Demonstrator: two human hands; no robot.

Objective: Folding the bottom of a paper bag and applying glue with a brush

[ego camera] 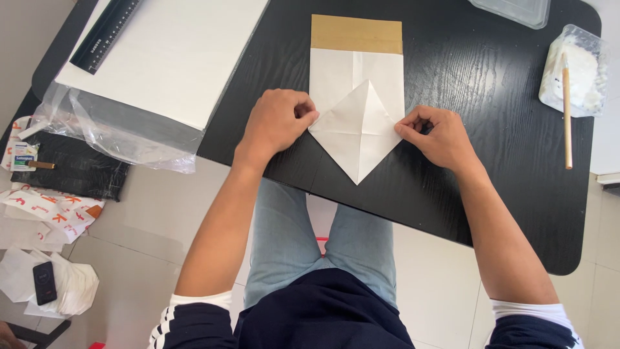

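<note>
A white sheet of paper (357, 97) with a brown strip at its far end lies on the black table (465, 97). Its near end is folded into a diamond-shaped point. My left hand (276, 121) pinches the left corner of that fold with curled fingers. On the opposite side, my right hand (434, 136) pinches the right corner the same way. Both hands rest on the table, pressing the paper's edges.
A stack of white sheets (169, 52) in a clear plastic sleeve with a black ruler (106, 32) lies at the far left. A clear tub of white paste (575, 71) with a wooden stick (567, 110) stands at the right. A phone (44, 282) lies on the floor.
</note>
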